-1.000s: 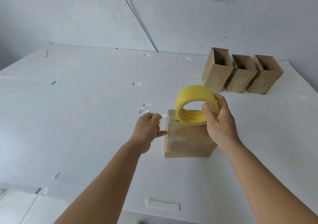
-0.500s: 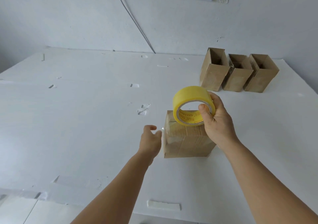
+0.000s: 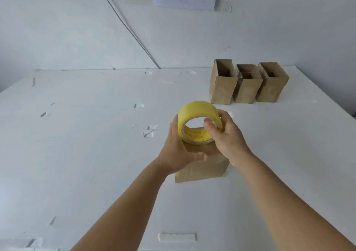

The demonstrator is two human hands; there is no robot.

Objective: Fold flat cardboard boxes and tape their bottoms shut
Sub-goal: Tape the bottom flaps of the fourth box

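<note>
The right hand (image 3: 226,135) grips the tape roll (image 3: 198,122): the thumb hooks through the core and the fingers wrap the far side of the outer face. The left hand (image 3: 178,154) lies against the left face of the roll, fingers extended behind it and thumb laid across the top of the box (image 3: 202,166); whether it pinches the tape's free end cannot be determined. The roll is held on edge, directly above the far end of the box.

The box stands on the worktop (image 3: 86,154) at centre, its taped face upward, with glossy tape visible on the near wall. It is judged to be light and stiff along its folds, while the panels would dent under hard pressure. Take hold across two opposite side walls, near the corners, not on the taped seam.

The roll is rigid and light; its outer wrap looks smooth and may slip, so the hooked-core grip is the secure one. The tape film is thin and will cling to itself if left slack.

At far right, three finished boxes (image 3: 248,84) stand side by side, open ends up. Scraps of tape (image 3: 177,237) lie on the near worktop.
</note>
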